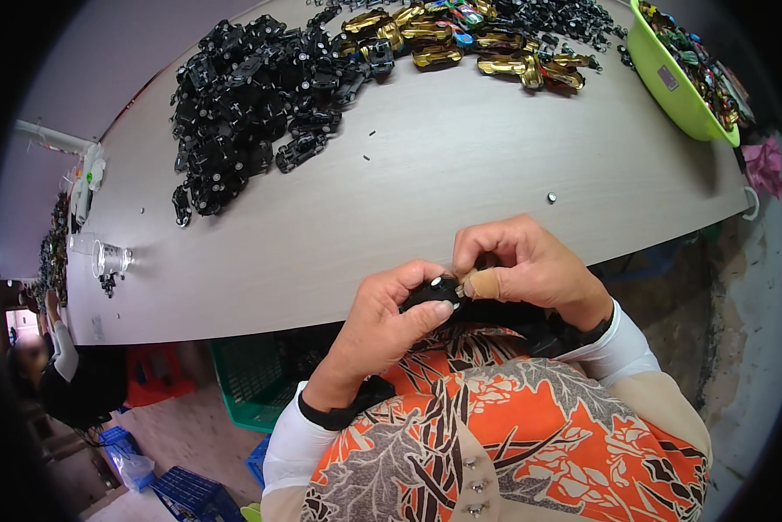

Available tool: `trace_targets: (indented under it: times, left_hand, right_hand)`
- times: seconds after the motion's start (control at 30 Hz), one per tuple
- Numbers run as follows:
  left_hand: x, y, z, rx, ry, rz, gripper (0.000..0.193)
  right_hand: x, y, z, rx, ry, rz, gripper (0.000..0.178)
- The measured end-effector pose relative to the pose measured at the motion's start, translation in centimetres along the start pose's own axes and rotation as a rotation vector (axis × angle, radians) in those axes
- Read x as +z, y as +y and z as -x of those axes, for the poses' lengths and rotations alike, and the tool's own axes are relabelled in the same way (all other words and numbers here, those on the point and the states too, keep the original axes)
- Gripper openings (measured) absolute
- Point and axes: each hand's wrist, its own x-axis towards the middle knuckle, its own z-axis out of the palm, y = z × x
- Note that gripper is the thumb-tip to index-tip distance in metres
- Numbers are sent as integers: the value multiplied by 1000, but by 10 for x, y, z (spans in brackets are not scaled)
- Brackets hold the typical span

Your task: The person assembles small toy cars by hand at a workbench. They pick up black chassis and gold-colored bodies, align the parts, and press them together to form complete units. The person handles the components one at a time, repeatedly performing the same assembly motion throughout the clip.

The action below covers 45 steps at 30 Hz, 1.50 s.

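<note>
Just in front of my body, at the near edge of the table, my left hand point(375, 320) is closed around a black toy car chassis point(418, 297) with pale round wheel hubs. My right hand point(534, 265) meets it at its right end, thumb and fingers pinched together. Tan tape wraps the right thumb. Whatever lies between the right fingers is mostly hidden and too small to name.
A big heap of black chassis point(234, 113) covers the table's far left. Gold car bodies point(439, 56) lie behind it to the right. A lime-green basin point(674, 96) of colourful bodies stands far right. A loose wheel point(552, 198) and clear cups point(110, 257) sit on the tabletop point(321, 235).
</note>
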Motion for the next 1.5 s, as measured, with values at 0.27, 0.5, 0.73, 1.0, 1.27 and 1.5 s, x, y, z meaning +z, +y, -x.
trace_targets:
  times: [0.27,0.5,0.73,1.0,1.27,1.5]
  left_hand:
    - [0,-8,10,143,162,-446,19]
    - [-23,-1,43,-47,169,-394,23]
    - [-75,-19,143,-263,560,-633,34]
    - [-62,43,87,198,426,-821,17]
    - [-105,56,-49,464,597,-1606,20]
    - [-92,54,-59,328,458,-1645,15]
  right_hand:
    - [19,10,-6,-169,70,517,14]
    - [17,-9,-25,-120,-270,489,11]
    - [-112,-50,-72,-604,591,1357,24]
    - [-141,-36,-96,-453,564,1659,22]
    - [-78,-38,-76,124,225,158,13]
    - [-98,-36,-59,-75,460,603,16]
